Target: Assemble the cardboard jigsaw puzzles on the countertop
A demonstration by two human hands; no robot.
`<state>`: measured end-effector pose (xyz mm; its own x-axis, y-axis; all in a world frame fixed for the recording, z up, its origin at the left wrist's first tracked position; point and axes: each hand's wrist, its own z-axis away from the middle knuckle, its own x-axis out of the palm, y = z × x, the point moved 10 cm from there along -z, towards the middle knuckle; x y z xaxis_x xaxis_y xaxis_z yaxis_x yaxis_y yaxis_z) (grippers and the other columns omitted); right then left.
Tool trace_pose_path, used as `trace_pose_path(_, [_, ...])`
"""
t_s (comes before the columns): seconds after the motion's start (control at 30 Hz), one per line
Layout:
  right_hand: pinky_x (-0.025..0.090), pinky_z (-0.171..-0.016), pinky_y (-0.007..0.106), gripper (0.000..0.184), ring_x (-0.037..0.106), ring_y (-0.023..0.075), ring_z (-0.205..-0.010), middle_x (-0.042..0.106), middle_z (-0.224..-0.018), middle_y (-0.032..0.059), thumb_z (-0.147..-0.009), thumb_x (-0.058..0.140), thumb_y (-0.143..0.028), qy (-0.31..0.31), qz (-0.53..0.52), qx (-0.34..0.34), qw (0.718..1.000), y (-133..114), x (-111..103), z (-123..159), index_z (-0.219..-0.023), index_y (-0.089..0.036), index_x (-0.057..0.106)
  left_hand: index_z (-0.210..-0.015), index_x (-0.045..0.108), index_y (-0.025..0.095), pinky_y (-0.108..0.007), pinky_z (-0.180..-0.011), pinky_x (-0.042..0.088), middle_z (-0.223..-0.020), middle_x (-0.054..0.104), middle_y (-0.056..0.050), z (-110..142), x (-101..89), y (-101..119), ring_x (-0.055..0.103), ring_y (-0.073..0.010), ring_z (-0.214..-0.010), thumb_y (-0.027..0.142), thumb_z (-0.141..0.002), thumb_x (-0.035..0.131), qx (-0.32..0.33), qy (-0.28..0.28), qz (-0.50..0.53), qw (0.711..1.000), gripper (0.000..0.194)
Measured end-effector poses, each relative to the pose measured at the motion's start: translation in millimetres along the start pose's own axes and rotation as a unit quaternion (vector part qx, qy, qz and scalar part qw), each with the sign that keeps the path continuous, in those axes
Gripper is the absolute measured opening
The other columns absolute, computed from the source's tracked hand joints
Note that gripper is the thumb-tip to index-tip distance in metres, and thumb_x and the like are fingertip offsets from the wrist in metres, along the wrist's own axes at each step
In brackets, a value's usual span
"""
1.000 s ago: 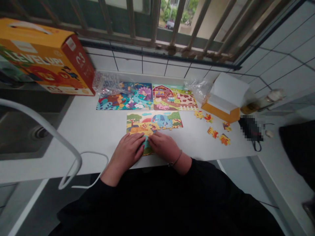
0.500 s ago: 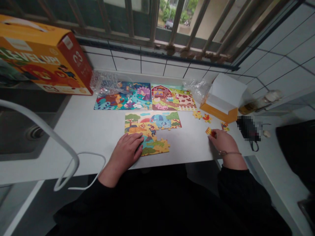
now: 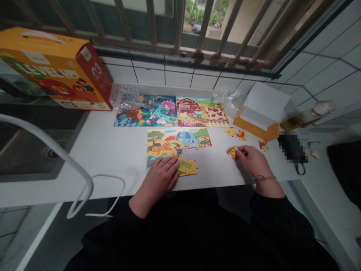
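A part-built jigsaw (image 3: 177, 145) with an elephant and trees lies on the white counter (image 3: 113, 150) in front of me. My left hand (image 3: 163, 177) rests flat on its lower left corner, fingers stretched out. My right hand (image 3: 252, 160) is to the right of the jigsaw, its fingers pinched on a yellow and red puzzle piece (image 3: 231, 151) just above the counter. Loose pieces (image 3: 237, 133) lie beyond that hand, with one more piece (image 3: 263, 145) to its right.
Two finished jigsaws (image 3: 146, 111) (image 3: 201, 111) lie at the back by the tiled wall. An orange puzzle box (image 3: 56, 71) stands back left, a small open yellow box (image 3: 261, 113) back right, a dark object (image 3: 293, 148) beside it. A sink (image 3: 28, 158) and white faucet (image 3: 56, 150) are left.
My right hand left the jigsaw, reached right to the loose pieces, took one and is now carrying it back leftward. My left hand shifted slightly right, staying on the jigsaw.
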<state>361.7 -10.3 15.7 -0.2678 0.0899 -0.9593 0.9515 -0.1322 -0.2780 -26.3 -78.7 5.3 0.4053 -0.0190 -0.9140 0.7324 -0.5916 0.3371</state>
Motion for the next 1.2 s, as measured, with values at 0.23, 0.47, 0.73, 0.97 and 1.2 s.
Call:
trace_pose_path(0.23, [0.051, -0.075, 0.034, 0.03, 0.072, 0.0229, -0.081, 0.082, -0.094, 0.0054, -0.101, 0.06, -0.042, -0.098, -0.148, -0.031, 0.984, -54.0, 24.3, 13.9, -0.109, -0.023, 0.081, -0.149, 0.066, 0.026, -0.06, -0.12, 0.05, -0.158, 0.066, -0.01, 4.4, -7.6, -5.0, 0.064, -0.0357, -0.14, 0.036, -0.106, 0.065, -0.018, 0.006, 0.014, 1.0, 0.044])
trace_pose_path(0.47, [0.053, -0.083, 0.034, 0.028, 0.073, 0.0225, -0.091, 0.082, -0.104, 0.007, -0.101, 0.064, -0.037, -0.117, -0.122, -0.089, 0.982, -75.6, 35.9, 11.6, -0.116, -0.024, 0.083, -0.142, 0.069, 0.027, -0.059, -0.114, 0.053, -0.151, 0.071, -0.01, 19.9, -15.8, -12.0, 0.067, -0.0349, -0.133, 0.038, -0.106, 0.066, -0.025, 0.014, 0.013, 0.999, 0.038])
trace_pose_path(0.73, [0.05, -0.098, 0.042, 0.045, 0.066, 0.0328, -0.112, 0.071, -0.122, 0.0221, -0.104, 0.06, -0.04, 0.061, 0.056, 0.046, 0.996, -5.6, 5.5, -41.1, -0.133, -0.01, 0.075, -0.14, 0.07, 0.025, -0.059, -0.115, 0.052, -0.149, 0.072, -0.011, 25.2, -20.4, -9.6, 0.068, -0.0355, -0.132, 0.033, -0.107, 0.063, -0.02, 0.042, -0.005, 0.999, 0.034])
trace_pose_path(0.97, [0.047, -0.1, 0.048, 0.048, 0.062, 0.0378, -0.116, 0.066, -0.131, 0.0235, -0.105, 0.057, -0.044, 0.051, 0.126, 0.058, 0.989, 16.2, 10.7, -71.7, -0.14, -0.017, 0.073, -0.139, 0.07, 0.02, -0.06, -0.112, 0.053, -0.148, 0.072, -0.012, 25.1, -21.9, -8.5, 0.068, -0.0359, -0.129, 0.028, -0.107, 0.062, -0.007, 0.051, -0.021, 0.998, 0.034])
trace_pose_path(1.2, [0.051, -0.095, 0.042, 0.021, 0.065, 0.0305, -0.103, 0.072, -0.108, 0.0149, -0.096, 0.063, -0.036, 0.029, 0.066, -0.033, 0.997, 21.6, 13.5, -59.4, -0.093, -0.019, 0.074, -0.138, 0.07, 0.02, -0.06, -0.111, 0.054, -0.147, 0.073, -0.012, 25.4, -22.1, -8.4, 0.068, -0.0359, -0.128, 0.026, -0.106, 0.062, -0.003, 0.055, -0.025, 0.998, 0.033])
